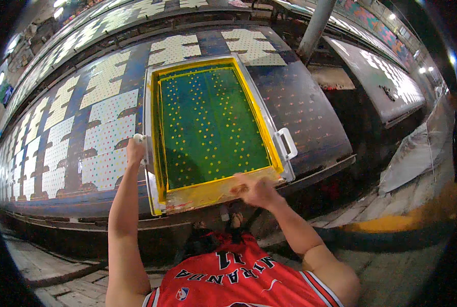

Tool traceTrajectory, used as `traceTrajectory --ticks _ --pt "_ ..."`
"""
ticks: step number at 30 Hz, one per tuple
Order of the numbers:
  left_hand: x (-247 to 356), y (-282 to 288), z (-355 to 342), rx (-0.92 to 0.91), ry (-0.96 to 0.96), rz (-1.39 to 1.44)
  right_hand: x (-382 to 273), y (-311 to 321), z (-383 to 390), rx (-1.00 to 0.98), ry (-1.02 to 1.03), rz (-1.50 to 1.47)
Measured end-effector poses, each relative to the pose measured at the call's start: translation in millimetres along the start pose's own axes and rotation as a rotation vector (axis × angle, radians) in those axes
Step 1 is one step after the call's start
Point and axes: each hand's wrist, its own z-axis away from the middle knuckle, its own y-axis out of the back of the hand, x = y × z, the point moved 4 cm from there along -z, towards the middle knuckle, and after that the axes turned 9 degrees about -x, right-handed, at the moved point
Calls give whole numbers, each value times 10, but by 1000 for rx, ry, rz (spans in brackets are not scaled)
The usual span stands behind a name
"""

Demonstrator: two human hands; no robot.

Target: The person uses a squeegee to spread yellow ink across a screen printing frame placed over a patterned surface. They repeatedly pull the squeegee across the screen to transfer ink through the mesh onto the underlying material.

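A large printing screen [213,123] with green mesh, yellow dots and a yellow-smeared border lies on the long dark table before me. My left hand [135,149] is closed around the white handle at its left side. At the near end of the frame sits a wide, paint-smeared wooden squeegee [203,197]. My right hand [258,190] is closed at the right part of that squeegee; the fingertips are partly hidden. A second white handle [286,143] stands out on the right side of the frame, untouched.
Dotted pale fabric pieces [110,133] lie in rows on the table [300,102] to the left and beyond. A grey post [315,30] rises at the far right corner. Another table [379,82] stands right, near a hanging plastic sheet [417,148].
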Motion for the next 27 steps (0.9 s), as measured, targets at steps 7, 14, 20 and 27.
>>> traceTrajectory --ticks 7,14,20,27 --pt "112 12 104 130 98 -255 1847 1116 49 400 -569 238" --pt "84 16 179 221 16 -267 2455 773 -91 147 -664 -212" --pt "4 14 92 108 69 -235 2252 954 -160 198 -748 -232" --pt "92 321 55 169 35 -77 1934 1181 -99 282 -760 -240"
